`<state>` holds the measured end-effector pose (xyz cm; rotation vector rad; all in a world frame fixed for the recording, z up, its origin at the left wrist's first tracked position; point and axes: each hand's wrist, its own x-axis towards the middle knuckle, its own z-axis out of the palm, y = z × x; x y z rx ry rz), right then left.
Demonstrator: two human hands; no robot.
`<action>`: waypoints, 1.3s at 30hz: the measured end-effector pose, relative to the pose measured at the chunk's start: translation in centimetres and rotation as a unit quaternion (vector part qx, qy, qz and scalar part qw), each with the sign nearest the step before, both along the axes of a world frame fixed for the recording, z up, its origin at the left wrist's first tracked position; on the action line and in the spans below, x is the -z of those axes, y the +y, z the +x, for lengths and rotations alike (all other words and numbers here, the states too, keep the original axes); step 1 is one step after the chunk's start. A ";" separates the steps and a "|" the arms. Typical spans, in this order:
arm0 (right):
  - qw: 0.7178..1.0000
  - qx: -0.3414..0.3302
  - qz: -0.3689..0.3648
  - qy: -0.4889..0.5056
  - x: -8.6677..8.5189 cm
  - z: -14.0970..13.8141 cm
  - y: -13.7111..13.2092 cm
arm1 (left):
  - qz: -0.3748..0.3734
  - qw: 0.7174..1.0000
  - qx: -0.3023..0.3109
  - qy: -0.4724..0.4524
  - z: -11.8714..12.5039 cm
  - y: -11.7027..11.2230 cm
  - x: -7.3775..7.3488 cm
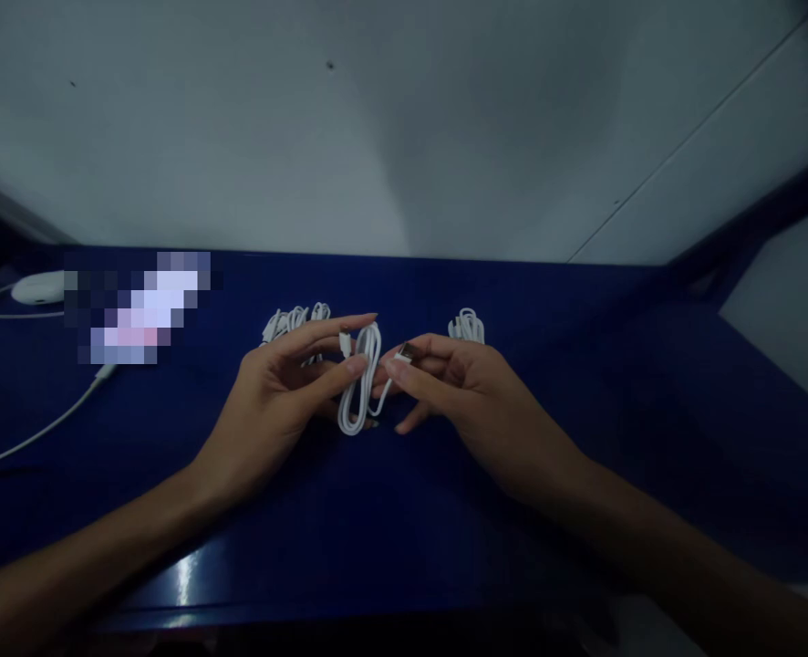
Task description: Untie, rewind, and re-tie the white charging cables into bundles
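Note:
A white USB cable (353, 412), wound into a narrow loop, is held above the blue table between both hands. My left hand (295, 374) pinches the coil with thumb and fingers, and a small white connector sticks up beside its thumb. Between thumb and fingers, my right hand (455, 374) grips the cable's USB plug, whose metal end shows; a short length of cord runs from it to the coil. Behind my left hand lies a pile of coiled white cables (284, 322), partly hidden by it. Another white cable bundle (471, 323) lies behind my right hand.
The glossy blue table (390, 547) meets a pale wall (253, 137) at the back. At the left, a blurred-out bright object (150, 310) has a white cord (55, 427) plugged into its lower end. A white rounded device (38, 287) with a cord lies near it.

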<state>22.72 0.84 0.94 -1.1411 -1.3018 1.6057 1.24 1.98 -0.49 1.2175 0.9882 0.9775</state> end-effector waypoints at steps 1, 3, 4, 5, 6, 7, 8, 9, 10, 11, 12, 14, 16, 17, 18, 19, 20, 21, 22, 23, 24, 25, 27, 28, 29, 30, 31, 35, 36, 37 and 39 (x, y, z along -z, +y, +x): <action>1.000 -0.005 0.002 -0.007 -0.1 0.0 0.0 | 0.002 1.000 -0.001 0.006 0.0 0.0 0.0; 0.999 -0.013 0.017 -0.026 -0.3 0.0 -0.1 | 0.006 1.000 0.001 0.017 -0.1 0.0 0.1; 0.999 -0.016 0.028 -0.036 -0.4 -0.1 -0.1 | 0.008 1.000 0.002 0.021 -0.1 0.0 0.1; 0.998 -0.016 0.038 -0.045 -0.5 -0.1 -0.1 | 0.007 1.000 0.004 0.023 -0.1 0.0 0.1; 0.998 -0.015 0.047 -0.050 -0.5 -0.1 -0.2 | 0.007 1.000 0.005 0.022 -0.1 -0.1 0.0; 0.997 -0.014 0.051 -0.053 -0.6 -0.1 -0.2 | 0.006 1.000 0.006 0.020 -0.1 -0.1 0.0; 0.997 -0.013 0.052 -0.055 -0.6 -0.1 -0.3 | 0.005 1.000 0.007 0.016 -0.1 0.0 0.0; 0.997 -0.014 0.052 -0.056 -0.7 -0.2 -0.3 | 0.003 1.000 0.005 0.012 -0.2 0.0 0.0; 0.997 -0.016 0.052 -0.059 -0.7 -0.2 -0.3 | 0.001 1.000 0.003 0.010 -0.2 0.0 0.0; 0.996 -0.018 0.053 -0.064 -0.7 -0.2 -0.4 | -0.003 1.000 -0.001 0.006 -0.1 0.0 0.0; 0.996 -0.018 0.056 -0.071 -0.7 -0.2 -0.4 | -0.009 1.000 -0.004 -0.001 -0.1 0.1 0.0; 0.995 -0.012 0.064 -0.079 -0.7 -0.3 -0.5 | -0.027 0.999 -0.003 -0.027 0.0 0.1 0.0; 0.995 0.000 0.071 -0.073 -0.6 -0.4 -0.6 | -0.049 0.997 0.004 -0.059 0.1 0.1 -0.1; 0.995 0.006 0.071 -0.067 -0.6 -0.4 -0.6 | -0.058 0.996 0.008 -0.073 0.1 0.1 -0.1; 0.996 0.014 0.071 -0.059 -0.5 -0.4 -0.6 | -0.065 0.994 0.011 -0.085 0.1 0.1 -0.2; 0.996 0.019 0.070 -0.052 -0.4 -0.4 -0.6 | -0.069 0.993 0.012 -0.092 0.0 0.1 -0.3; 0.996 0.022 0.071 -0.046 -0.3 -0.4 -0.6 | -0.073 0.993 0.013 -0.097 0.0 0.0 -0.3; 0.996 0.023 0.073 -0.042 -0.2 -0.4 -0.6 | -0.076 0.992 0.015 -0.100 0.0 0.0 -0.3; 0.996 0.023 0.075 -0.041 -0.2 -0.3 -0.5 | -0.079 0.991 0.016 -0.103 -0.1 -0.1 -0.3; 0.996 0.021 0.075 -0.041 -0.2 -0.3 -0.4 | -0.081 0.991 0.018 -0.104 -0.1 -0.1 -0.3; 0.996 0.017 0.074 -0.043 -0.2 -0.2 -0.4 | -0.084 0.991 0.021 -0.105 -0.1 -0.1 -0.3; 0.996 0.015 0.071 -0.045 -0.1 -0.2 -0.3 | -0.085 0.990 0.026 -0.108 -0.1 -0.1 -0.3; 0.996 0.015 0.070 -0.045 -0.1 -0.1 -0.2 | -0.086 0.989 0.040 -0.117 -0.1 -0.1 -0.3; 0.996 0.017 0.074 -0.043 -0.1 -0.1 -0.2 | -0.086 0.988 0.050 -0.121 -0.1 -0.1 -0.2; 0.996 0.018 0.079 -0.039 -0.1 -0.1 -0.2 | -0.087 0.987 0.061 -0.124 -0.1 -0.1 -0.2; 0.996 0.020 0.084 -0.036 -0.1 -0.1 -0.2 | -0.087 0.986 0.071 -0.127 -0.1 -0.1 -0.2; 0.995 0.020 0.089 -0.034 -0.1 -0.1 -0.2 | -0.088 0.985 0.079 -0.129 -0.1 -0.1 -0.1; 0.994 0.034 0.097 -0.034 -0.1 -0.2 -0.1 | -0.090 0.979 0.107 -0.151 -0.1 -0.1 0.0; 0.994 0.041 0.097 -0.034 -0.1 -0.2 -0.1 | -0.090 0.977 0.115 -0.156 -0.1 -0.1 0.0; 0.994 0.047 0.096 -0.033 -0.1 -0.2 -0.1 | -0.090 0.976 0.122 -0.159 -0.1 -0.1 0.0; 0.993 0.057 0.096 -0.030 -0.2 -0.3 0.0 | -0.092 0.975 0.127 -0.160 -0.1 -0.1 -0.1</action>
